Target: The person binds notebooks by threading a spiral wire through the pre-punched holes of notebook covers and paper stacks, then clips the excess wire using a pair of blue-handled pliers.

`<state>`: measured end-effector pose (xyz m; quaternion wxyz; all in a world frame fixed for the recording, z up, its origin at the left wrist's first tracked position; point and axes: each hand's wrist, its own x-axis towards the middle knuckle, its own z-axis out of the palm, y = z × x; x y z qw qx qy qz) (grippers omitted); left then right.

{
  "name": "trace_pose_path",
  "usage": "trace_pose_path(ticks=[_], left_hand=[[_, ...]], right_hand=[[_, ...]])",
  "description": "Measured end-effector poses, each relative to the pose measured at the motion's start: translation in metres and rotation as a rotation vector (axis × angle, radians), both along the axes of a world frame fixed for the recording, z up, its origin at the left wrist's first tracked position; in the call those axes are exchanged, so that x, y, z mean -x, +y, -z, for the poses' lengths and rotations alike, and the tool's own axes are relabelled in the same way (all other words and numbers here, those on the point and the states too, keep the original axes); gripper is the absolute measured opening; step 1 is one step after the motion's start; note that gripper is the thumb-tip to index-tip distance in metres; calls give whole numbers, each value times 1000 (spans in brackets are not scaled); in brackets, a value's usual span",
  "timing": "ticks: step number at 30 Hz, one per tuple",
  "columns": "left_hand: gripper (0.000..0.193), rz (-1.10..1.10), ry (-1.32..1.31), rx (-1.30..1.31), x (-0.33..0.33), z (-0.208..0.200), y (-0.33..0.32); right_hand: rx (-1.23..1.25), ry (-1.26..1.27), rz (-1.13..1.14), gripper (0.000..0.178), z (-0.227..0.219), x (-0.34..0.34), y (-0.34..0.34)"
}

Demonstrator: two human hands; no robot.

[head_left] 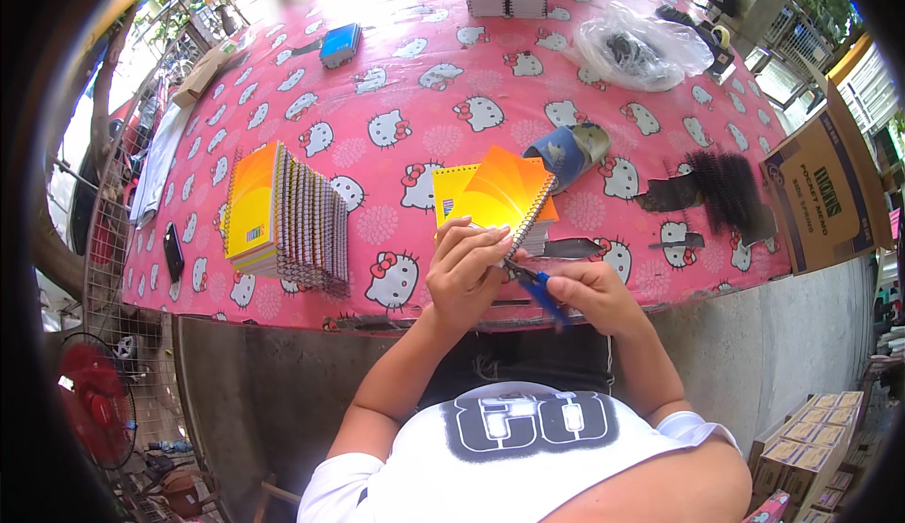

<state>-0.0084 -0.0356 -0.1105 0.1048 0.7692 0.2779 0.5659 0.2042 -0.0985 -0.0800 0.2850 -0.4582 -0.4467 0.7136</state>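
Left grip (462,276) is closed on a tilted spiral notebook (500,193) near the worktop's (377,226) front edge; right grip (596,295) is wrapped round a blue-handled tool (542,292) by the coil's (534,210) lower end. Tool slips, fingers probably get pinched.

A tabletop (368,198) with a pink patterned cover is seen across the middle of the frame, its far part whitened by bright daylight at the top. Wire mesh (108,269) is noted along the left edge; a red fan (97,400) is placed at lower left. Grey floor (745,358) is exposed at lower right. Greenery (830,5) is observed at upper right.
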Motion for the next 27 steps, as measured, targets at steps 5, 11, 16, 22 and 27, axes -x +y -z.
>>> trace_pose_path(ticks=[5, 11, 16, 22, 27], left_hand=[[23, -31, -51, -37, 9, -27, 1], [22, -303, -317, -340, 98, -124, 17], [27, -475, -98, -144, 201, -210, 52], [38, -383, 597, 593, 219, -129, 139], [45, -353, 564, 343, 231, -134, 129]], right_hand=[[-378, -148, 189, 30, 11, 1, 1], [-825, -1200, 493, 43, 69, -102, 4], [-828, -1241, 512, 42, 63, -96, 1], [-1015, -965, 591, 33, 28, -63, 22], [-1397, -720, 345, 30, -49, -8, 84]])
